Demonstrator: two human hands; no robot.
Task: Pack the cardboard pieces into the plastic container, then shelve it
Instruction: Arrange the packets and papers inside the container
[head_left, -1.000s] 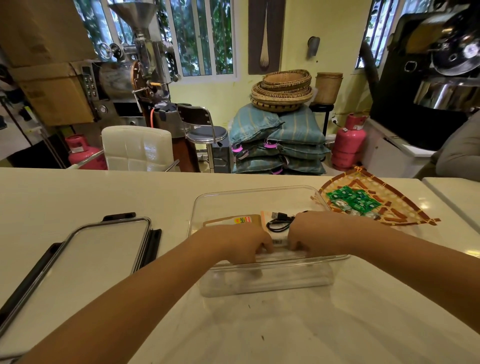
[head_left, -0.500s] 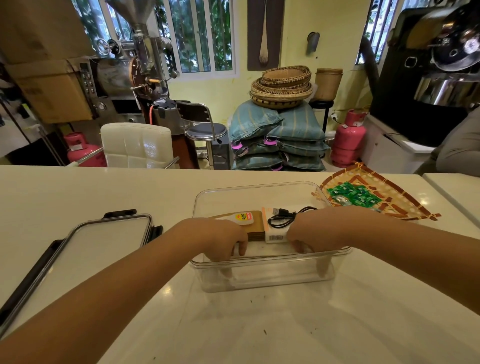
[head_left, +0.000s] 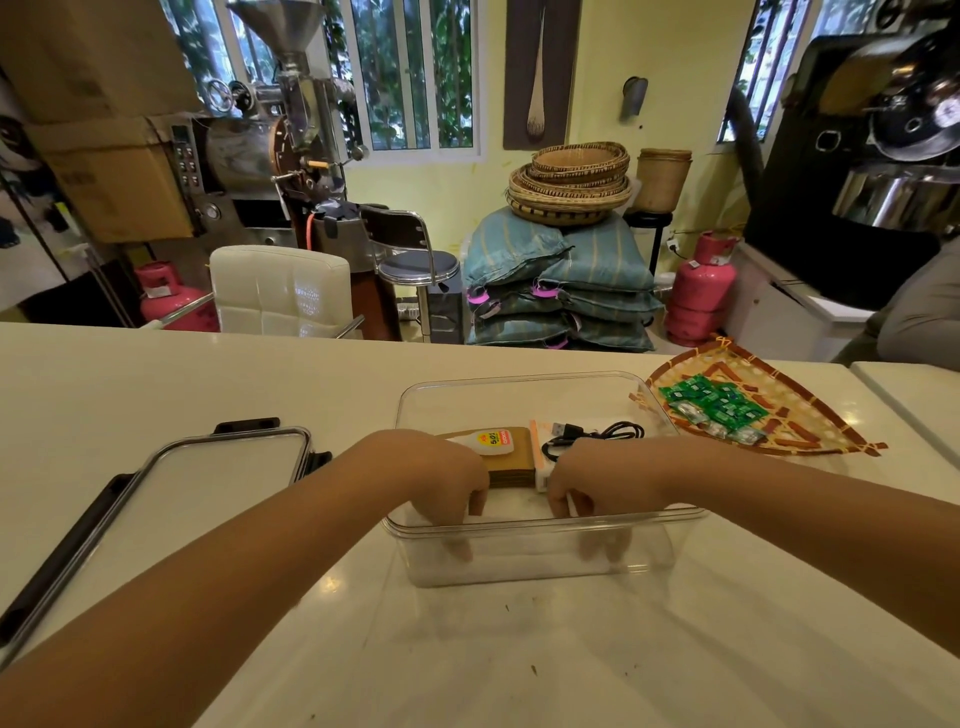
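Both hands reach down into the clear container (head_left: 535, 551) that stands on the pale worktop (head_left: 156, 384). The left hand (head_left: 441, 480) curls over the near left end of the cardboard stack (head_left: 511, 460), fingers pointing down toward the container floor; the right hand (head_left: 597, 480) does the same at the right, by a white box (head_left: 540, 452) that lies against the stack. The fingertips show dimly through the near wall, bent and close together. Whether either grip is closed on the cardboard or only pressing beside it, I cannot tell, since the knuckles hide the contact.

The cardboard lies flat inside the container, toward the middle of its floor, a brown pile with a small white and yellow glue tube (head_left: 491, 441) on top. A black cable (head_left: 592, 432) is coiled on the white box, just right of the stack. The far half of the container is bare.

To the left on the worktop lies the lid (head_left: 171, 499), clear with dark clips along its edge, apart from the container. To the right, past the far corner of the container, sits a woven tray (head_left: 810, 415) with a heap of green packets (head_left: 717, 402) on it.

Behind the worktop stand a white chair (head_left: 280, 291), a stack of blue sacks (head_left: 561, 286) with baskets (head_left: 571, 182) on top, and a pink gas cylinder (head_left: 698, 288).
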